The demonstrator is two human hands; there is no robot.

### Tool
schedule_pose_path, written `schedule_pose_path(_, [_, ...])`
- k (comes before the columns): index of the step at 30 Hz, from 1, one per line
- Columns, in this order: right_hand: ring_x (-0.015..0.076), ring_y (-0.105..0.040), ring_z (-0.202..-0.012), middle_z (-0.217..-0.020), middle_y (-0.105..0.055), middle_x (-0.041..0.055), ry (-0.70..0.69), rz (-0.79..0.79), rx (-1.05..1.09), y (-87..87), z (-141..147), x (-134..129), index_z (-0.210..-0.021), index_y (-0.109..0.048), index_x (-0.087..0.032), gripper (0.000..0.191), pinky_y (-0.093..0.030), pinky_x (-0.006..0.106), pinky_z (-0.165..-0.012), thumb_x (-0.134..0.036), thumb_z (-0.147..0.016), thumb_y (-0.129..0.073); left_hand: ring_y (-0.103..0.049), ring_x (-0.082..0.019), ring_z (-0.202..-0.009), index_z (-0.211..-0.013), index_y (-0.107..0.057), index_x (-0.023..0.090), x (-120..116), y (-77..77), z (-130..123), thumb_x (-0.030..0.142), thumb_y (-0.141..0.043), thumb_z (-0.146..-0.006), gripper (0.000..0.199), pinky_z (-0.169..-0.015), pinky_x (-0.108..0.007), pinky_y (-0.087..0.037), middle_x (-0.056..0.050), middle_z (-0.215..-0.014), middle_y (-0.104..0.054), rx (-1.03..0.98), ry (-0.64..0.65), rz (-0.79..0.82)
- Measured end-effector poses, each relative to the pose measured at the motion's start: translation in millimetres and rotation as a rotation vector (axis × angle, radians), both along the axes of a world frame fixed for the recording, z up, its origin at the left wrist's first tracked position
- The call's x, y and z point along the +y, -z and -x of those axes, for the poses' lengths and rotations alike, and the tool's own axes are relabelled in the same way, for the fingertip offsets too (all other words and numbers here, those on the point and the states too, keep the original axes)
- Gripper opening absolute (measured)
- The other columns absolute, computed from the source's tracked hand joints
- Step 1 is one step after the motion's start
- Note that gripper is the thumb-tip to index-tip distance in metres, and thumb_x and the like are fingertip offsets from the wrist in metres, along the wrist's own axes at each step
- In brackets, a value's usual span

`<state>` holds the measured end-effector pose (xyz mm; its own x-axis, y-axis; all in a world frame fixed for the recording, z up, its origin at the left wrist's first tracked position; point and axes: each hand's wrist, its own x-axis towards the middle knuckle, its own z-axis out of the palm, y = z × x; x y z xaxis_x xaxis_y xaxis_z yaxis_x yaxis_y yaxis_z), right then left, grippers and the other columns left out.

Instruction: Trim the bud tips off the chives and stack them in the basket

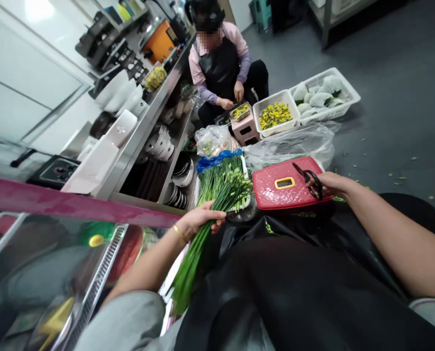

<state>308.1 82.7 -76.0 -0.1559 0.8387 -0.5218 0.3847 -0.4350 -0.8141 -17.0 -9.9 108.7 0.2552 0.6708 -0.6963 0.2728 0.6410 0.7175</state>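
My left hand (202, 218) is closed around a bunch of garlic chives (193, 263), long green stems with pale buds at the far end. The bud end reaches over a white basket (247, 168) where more chives lie on a blue plastic bag (217, 160). In my right hand (329, 184) is a pair of dark scissors (310, 179), gripped by the handles. Its blades point left, over a red lidded box (270, 176) with a yellow-edged opening in the lid.
Ahead, a person (220, 63) sits handling a clear tray of yellow flowers (241, 112) on a pink stool (244, 129). Baskets of yellow flowers (275, 115) and net-wrapped produce (321, 99) stand to its right. A steel counter (144, 141) and a glass case (38, 273) line the left.
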Motion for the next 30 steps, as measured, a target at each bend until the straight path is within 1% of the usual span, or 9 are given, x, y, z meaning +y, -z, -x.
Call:
schedule_pose_path(1, [0.0159,-0.057,-0.054,-0.063,-0.060,0.0101,0.011,0.052,0.156,-6.0,-3,-14,-0.065,-0.053,-0.015,0.011,-0.046,0.030,-0.057,-0.024,-0.066,-0.059,-0.040,-0.005,-0.034,-0.067,-0.040,0.017,-1,13.6,-2,0.038,-0.078,-0.055,0.044,-0.035,-0.019,-0.034,0.007,-0.047,-0.049,-0.047,-0.037,-0.004])
schedule_pose_path(3, [0.0159,-0.058,-0.059,-0.071,-0.061,0.0063,0.011,0.080,0.437,-19.3,-7,-48,-0.078,-0.053,-0.017,0.027,-0.047,0.030,-0.060,-0.029,-0.058,-0.066,-0.039,-0.005,-0.034,-0.067,-0.040,0.017,1,34.1,-9,0.038,-0.078,-0.055,0.044,-0.035,-0.019,-0.034,0.007,-0.047,-0.049,-0.104,-0.084,-0.040])
schedule_pose_path(4, [0.0156,-0.057,-0.058,-0.069,-0.059,0.0031,-0.013,0.052,0.484,-26.4,-9,-65,-0.080,-0.052,-0.019,0.034,-0.047,0.030,-0.059,-0.034,-0.054,-0.070,-0.040,-0.005,-0.034,-0.068,-0.041,0.017,4,40.2,-14,0.037,-0.078,-0.055,0.043,-0.035,-0.019,-0.034,0.007,-0.047,-0.049,-0.116,-0.083,-0.060])
schedule_pose_path(6, [0.0139,-0.051,-0.053,-0.059,-0.051,-0.0021,-0.100,-0.063,0.332,-40.9,-9,-94,-0.071,-0.046,-0.021,0.041,-0.042,0.027,-0.053,-0.047,-0.053,-0.072,-0.040,-0.005,-0.035,-0.069,-0.043,0.016,13,44.4,-25,0.035,-0.078,-0.056,0.041,-0.036,-0.019,-0.034,0.006,-0.048,-0.051,-0.131,-0.055,-0.100])
schedule_pose_path(9, [0.0152,-0.050,-0.054,-0.057,-0.050,-0.0014,-0.209,-0.225,-0.080,-60.7,-5,-118,-0.062,-0.038,-0.022,0.045,-0.036,0.026,-0.051,-0.058,-0.061,-0.065,-0.040,-0.004,-0.035,-0.068,-0.044,0.016,28,36.8,-38,0.035,-0.077,-0.058,0.040,-0.037,-0.019,-0.034,0.006,-0.048,-0.050,-0.160,-0.018,-0.170])
schedule_pose_path(13, [0.0214,-0.061,-0.070,-0.078,-0.064,0.0074,-0.455,-0.288,-0.286,-78.0,9,-116,-0.076,-0.045,-0.021,0.023,-0.041,0.029,-0.061,-0.044,-0.081,-0.047,-0.038,-0.004,-0.035,-0.065,-0.042,0.016,35,25.3,-48,0.036,-0.077,-0.059,0.041,-0.036,-0.019,-0.034,0.006,-0.048,-0.050,-0.201,0.018,-0.173])
schedule_pose_path(17, [0.0265,-0.064,-0.085,-0.097,-0.066,0.0150,-0.557,-0.312,-0.394,-86.4,21,-101,-0.089,-0.048,-0.018,0.018,-0.043,0.032,-0.069,-0.034,-0.086,-0.041,-0.038,-0.004,-0.035,-0.066,-0.042,0.016,32,25.0,-54,0.036,-0.077,-0.061,0.040,-0.035,-0.019,-0.032,0.005,-0.048,-0.049,-0.231,0.049,-0.140])
schedule_pose_path(25, [0.0304,-0.062,-0.102,-0.109,-0.064,0.0183,-0.553,-0.316,-0.473,-105.4,34,-78,-0.106,-0.051,-0.012,0.029,-0.044,0.034,-0.078,-0.033,-0.091,-0.035,-0.041,-0.006,-0.035,-0.073,-0.043,0.017,30,32.8,-61,0.038,-0.077,-0.061,0.042,-0.035,-0.019,-0.034,0.006,-0.049,-0.051,-0.140,0.123,-0.093])
schedule_pose_path(30, [0.0295,-0.063,-0.104,-0.110,-0.065,0.0171,-0.516,-0.350,-0.492,-101.5,28,-77,-0.112,-0.052,-0.013,0.034,-0.045,0.034,-0.079,-0.037,-0.093,-0.037,-0.042,-0.006,-0.035,-0.073,-0.043,0.017,32,39.6,-64,0.037,-0.077,-0.060,0.041,-0.035,-0.019,-0.036,0.006,-0.049,-0.052,-0.101,0.159,-0.077])
